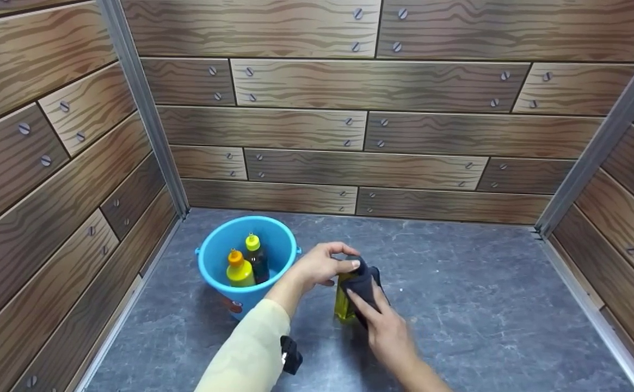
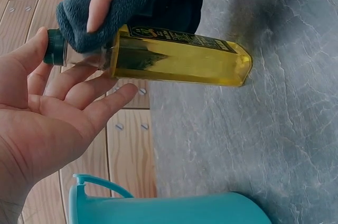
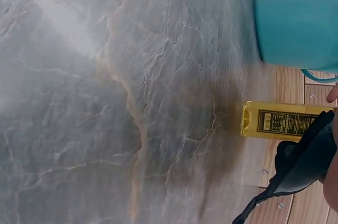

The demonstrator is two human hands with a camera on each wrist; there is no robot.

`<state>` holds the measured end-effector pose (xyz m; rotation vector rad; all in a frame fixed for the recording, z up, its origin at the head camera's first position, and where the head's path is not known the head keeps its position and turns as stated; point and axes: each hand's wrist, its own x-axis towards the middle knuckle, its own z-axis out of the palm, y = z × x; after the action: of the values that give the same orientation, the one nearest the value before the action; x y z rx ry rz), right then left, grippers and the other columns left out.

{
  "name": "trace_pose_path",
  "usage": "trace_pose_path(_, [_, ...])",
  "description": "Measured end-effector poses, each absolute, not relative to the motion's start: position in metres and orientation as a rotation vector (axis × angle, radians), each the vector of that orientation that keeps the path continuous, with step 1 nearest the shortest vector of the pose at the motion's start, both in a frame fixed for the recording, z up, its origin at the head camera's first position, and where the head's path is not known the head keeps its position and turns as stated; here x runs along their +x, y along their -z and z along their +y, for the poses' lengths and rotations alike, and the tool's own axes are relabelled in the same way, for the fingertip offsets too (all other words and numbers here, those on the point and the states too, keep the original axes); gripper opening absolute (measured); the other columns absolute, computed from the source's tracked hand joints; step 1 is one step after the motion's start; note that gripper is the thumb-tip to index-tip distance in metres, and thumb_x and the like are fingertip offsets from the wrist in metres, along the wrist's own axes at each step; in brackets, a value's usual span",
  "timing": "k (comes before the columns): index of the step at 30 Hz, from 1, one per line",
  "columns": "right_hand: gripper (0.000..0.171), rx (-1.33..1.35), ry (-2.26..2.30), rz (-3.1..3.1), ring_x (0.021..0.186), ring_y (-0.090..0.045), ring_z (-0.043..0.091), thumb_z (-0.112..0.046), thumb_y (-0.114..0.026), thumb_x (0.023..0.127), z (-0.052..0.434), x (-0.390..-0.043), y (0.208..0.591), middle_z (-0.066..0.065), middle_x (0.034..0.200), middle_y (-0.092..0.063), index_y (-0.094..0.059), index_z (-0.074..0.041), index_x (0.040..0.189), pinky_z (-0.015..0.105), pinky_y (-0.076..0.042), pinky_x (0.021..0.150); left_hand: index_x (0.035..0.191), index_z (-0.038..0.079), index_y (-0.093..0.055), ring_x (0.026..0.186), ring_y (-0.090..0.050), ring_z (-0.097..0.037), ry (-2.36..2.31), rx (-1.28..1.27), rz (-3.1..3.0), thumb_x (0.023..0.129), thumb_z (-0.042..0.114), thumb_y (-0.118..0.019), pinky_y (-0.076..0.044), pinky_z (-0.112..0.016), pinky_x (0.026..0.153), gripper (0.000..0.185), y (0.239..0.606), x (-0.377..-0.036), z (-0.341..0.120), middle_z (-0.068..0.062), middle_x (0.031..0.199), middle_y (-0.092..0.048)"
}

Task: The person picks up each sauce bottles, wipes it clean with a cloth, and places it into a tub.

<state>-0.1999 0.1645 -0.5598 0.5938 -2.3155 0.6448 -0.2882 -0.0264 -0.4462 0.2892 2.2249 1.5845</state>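
In the head view my left hand (image 1: pixel 322 267) holds a bottle of yellow oil (image 1: pixel 343 306) near its top. The left wrist view shows the thumb at the green cap (image 2: pixel 54 47) and the fingers around the clear neck. My right hand (image 1: pixel 392 332) grips a dark cloth (image 1: pixel 361 287) and presses it against the bottle's neck and upper side. A black label (image 3: pixel 285 122) with small print shows on the bottle in the right wrist view. The bottle is upright; whether its base touches the floor I cannot tell.
Left of the hands stands a blue bucket (image 1: pixel 248 296) with a yellow bottle (image 1: pixel 240 274) with an orange cap and a dark bottle (image 1: pixel 258 264) with a yellow cap inside. Wood-patterned walls (image 1: pixel 306 130) enclose the grey marbled floor (image 1: pixel 474 305) at the back and sides.
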Motion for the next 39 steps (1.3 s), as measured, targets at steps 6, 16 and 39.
trace_pose_path(6, [0.068, 0.599, -0.637, -2.414, 0.109, -0.071, 0.043, 0.005, -0.074, 0.093, 0.159, -0.2, 0.555, 0.021, 0.163, -0.043, -0.065, -0.035, 0.147, 0.044, -0.06, 0.061, 0.123, 0.026, -0.076, 0.116, -0.065, -0.025, -1.581, 0.29, 2.223, 0.102, 0.032, -0.074, -0.057, -0.056, 0.097, 0.022, 0.446, -0.288, -0.027, -0.004, 0.131, -0.066])
trace_pose_path(16, [0.069, 0.573, -0.624, -2.435, 0.087, -0.072, 0.043, 0.006, -0.077, 0.088, 0.152, -0.204, 0.556, 0.035, 0.159, -0.04, -0.067, -0.031, 0.145, 0.047, -0.058, 0.059, 0.127, 0.024, -0.075, 0.117, -0.066, -0.027, -1.607, 0.296, 2.187, 0.102, 0.031, -0.074, -0.056, -0.059, 0.098, 0.025, 0.447, -0.288, -0.026, -0.005, 0.13, -0.066])
trace_pose_path(39, [0.069, 0.556, -0.629, -2.473, 0.07, -0.068, 0.036, 0.009, -0.077, 0.086, 0.148, -0.207, 0.584, 0.038, 0.16, -0.036, -0.07, -0.032, 0.142, 0.045, -0.057, 0.057, 0.123, 0.028, -0.076, 0.121, -0.063, -0.027, -1.588, 0.285, 2.231, 0.103, 0.032, -0.073, -0.054, -0.061, 0.099, 0.021, 0.446, -0.287, -0.027, -0.003, 0.134, -0.064])
